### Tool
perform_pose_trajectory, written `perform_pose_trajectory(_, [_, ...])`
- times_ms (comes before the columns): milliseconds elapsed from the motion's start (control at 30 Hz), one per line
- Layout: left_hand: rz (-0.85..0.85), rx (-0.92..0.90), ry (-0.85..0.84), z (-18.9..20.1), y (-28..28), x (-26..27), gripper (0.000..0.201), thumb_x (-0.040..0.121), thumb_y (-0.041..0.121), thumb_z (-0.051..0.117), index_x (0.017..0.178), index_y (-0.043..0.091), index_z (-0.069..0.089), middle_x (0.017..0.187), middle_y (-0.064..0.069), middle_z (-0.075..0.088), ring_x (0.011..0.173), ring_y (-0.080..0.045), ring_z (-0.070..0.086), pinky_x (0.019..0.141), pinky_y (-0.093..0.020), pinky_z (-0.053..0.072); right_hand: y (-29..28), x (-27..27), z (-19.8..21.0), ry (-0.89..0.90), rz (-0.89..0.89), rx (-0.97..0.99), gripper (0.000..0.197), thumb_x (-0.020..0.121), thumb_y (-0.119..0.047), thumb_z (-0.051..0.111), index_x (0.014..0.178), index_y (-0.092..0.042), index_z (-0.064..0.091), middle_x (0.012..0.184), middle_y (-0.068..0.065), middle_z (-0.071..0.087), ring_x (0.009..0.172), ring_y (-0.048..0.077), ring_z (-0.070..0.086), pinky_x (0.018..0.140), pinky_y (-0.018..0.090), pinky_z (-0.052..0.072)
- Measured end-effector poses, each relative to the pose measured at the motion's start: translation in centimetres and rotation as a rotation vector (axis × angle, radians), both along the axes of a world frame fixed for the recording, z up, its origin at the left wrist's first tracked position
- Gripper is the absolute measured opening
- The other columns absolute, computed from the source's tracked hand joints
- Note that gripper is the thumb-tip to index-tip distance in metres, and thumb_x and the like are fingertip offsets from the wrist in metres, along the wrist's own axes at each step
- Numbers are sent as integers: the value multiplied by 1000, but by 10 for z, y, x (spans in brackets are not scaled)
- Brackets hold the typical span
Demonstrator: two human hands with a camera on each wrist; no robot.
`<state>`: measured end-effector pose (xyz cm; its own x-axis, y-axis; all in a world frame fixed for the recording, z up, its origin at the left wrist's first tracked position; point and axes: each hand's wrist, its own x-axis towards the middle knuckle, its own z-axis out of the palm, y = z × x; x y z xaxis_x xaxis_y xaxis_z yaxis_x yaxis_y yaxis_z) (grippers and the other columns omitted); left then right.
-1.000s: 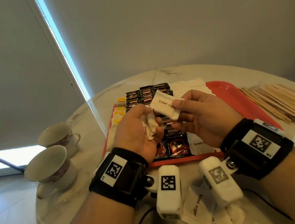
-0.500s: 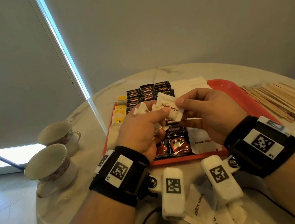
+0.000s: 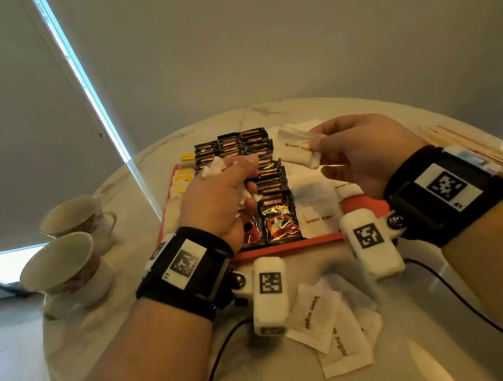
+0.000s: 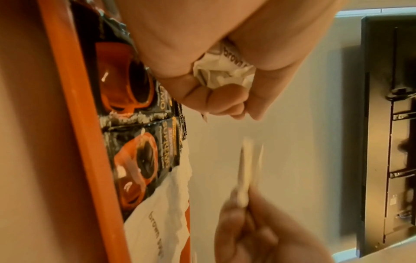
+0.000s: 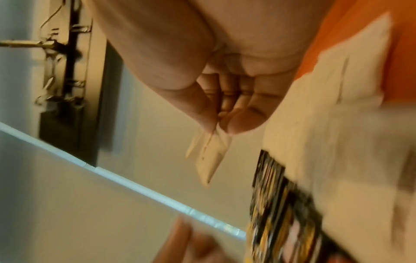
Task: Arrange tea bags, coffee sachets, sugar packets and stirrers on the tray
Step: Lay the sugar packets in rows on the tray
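My left hand [image 3: 218, 202] balls crumpled paper sugar packets [image 4: 221, 71] above the glossy coffee sachets [image 3: 277, 219], while my right hand [image 3: 368, 153] pinches one flat white packet [image 3: 295, 150] over the red tray [image 3: 287, 246].

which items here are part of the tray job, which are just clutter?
Job:
red tray
coffee sachets in rows on it
yellow tea bags at its left edge
sugar packet pinched in right hand
crumpled sugar packets gripped in left hand
loose sugar packets on table
stirrers beside tray

Lying about:
two teacups
black cable
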<state>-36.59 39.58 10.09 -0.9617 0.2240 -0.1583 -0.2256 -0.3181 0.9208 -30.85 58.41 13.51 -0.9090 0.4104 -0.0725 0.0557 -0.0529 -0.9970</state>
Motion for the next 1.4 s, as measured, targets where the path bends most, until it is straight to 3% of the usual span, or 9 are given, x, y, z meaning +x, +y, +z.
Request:
perform_pose_trajectory(133, [23,20,-33,-1,-3,-2,9,89,15,80,88,19,73,85,-1,68,65,-8,58,43,-20,43,47,1,-11,-169,-271,-6,14,86,2,63,80,-10,66,77,10,67,55,17,58,49,29,45])
perform_pose_trajectory(267, [20,11,-35,-1,-1,1,10,89,10,79,95,15,73,83,-1,68,62,-8,59,43,-20,44,68,5,-29,-440,-190,18,14,88,-1,62,96,-11,57,94,12,56,61,18,47,41,25,38])
perform_pose_trajectory(367, [22,-5,-23,-2,-1,1,12,88,8,79,89,18,73,83,0,67,64,-8,58,43,-20,44,71,7,-35,-520,-170,25,12,91,0,63,101,-5,59,92,11,57,58,14,44,42,23,38])
perform_pose_trajectory(567, [29,9,-29,-5,-3,-3,13,86,9,81,93,18,73,87,-1,67,67,-10,59,45,-21,45,68,7,-36,-523,-150,134,15,92,-2,66,107,-2,70,98,16,68,58,15,49,57,26,40])
perform_pose_trajectory(667, [29,7,-23,-5,-2,-4,12,87,9,81,89,18,73,83,0,67,66,-10,59,45,-21,45,64,6,-33,-491,-112,191,17,94,1,63,95,-11,75,94,16,68,58,14,48,56,25,40])
perform_pose_trajectory(867, [18,20,-21,-5,-2,-5,11,89,9,79,92,18,72,84,-1,66,65,-10,59,44,-21,45,63,8,-30,-473,-103,208,22,95,2,63,98,-14,78,90,15,68,55,14,49,50,23,42])
perform_pose_trajectory(1100, [16,12,-37,-3,-1,-4,13,89,10,78,96,17,70,88,-2,64,65,-10,58,43,-20,44,61,5,-33,-361,-148,146,22,95,8,57,109,-2,70,93,18,63,63,18,52,58,29,47])
perform_pose_trajectory(1267, [15,24,-40,-2,-1,-4,11,90,9,77,93,17,70,87,-3,64,64,-10,59,42,-20,43,60,0,-35,-264,-230,195,21,89,10,59,88,-8,69,78,13,60,57,18,51,56,33,44])
perform_pose_trajectory(1400, [7,47,-61,0,-1,-3,10,91,9,74,96,15,68,85,-4,63,63,-11,59,42,-21,44,54,-3,-34,-188,-247,162,12,90,2,64,89,-7,72,77,10,65,65,18,58,56,30,48])
